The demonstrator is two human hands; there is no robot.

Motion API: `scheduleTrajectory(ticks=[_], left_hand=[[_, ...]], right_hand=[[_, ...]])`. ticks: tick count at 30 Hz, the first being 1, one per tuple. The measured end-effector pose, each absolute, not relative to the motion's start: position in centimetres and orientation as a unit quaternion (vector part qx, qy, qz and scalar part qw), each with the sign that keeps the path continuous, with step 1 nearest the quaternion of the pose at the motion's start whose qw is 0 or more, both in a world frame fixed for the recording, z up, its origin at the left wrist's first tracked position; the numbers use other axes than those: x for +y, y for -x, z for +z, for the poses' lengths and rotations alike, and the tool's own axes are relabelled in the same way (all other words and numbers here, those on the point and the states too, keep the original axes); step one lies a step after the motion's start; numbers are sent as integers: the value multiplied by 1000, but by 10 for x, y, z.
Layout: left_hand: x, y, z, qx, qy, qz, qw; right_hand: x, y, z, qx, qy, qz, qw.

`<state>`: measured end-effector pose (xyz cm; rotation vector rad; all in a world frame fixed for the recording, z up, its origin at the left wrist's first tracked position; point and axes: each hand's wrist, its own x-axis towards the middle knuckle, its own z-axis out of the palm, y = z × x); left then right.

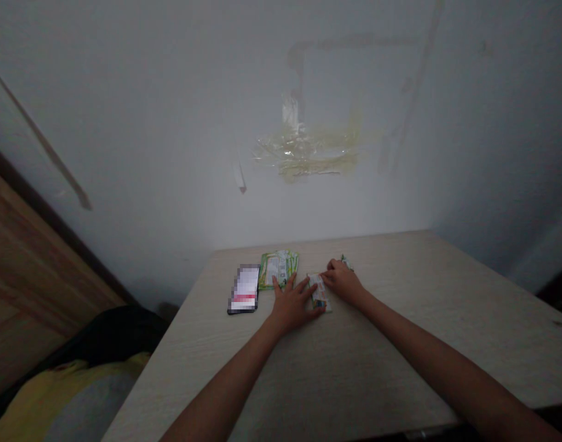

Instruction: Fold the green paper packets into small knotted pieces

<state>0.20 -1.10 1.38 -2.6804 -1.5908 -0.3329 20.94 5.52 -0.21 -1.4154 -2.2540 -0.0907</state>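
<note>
Fingers point(303, 286) of the left hand point(291, 309) spread wide, touching without gripping a small packet point(319, 294) on the bench point(410, 331), right of the phone point(245, 288); bent fingers of the right hand point(342, 281) meet the packet's edge, grip unclear. Green packets point(275, 270) lie just right of the phone, contents hidden

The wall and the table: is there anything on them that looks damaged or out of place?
Yes, the wall: above the table, crinkled clear tape clings over yellowish stains, with a small pale strip to its left; the surface looks patchy. No spill shows on the table around the packet at the left hand.
</note>
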Motion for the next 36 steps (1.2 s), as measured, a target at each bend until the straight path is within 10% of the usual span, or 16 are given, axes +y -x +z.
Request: scheduleTrajectory(ticks=[36], left_hand=[[-12,-2,9,-504,854,-132,9]], right_hand=[[60,-213,-9,-841,445,42,306]])
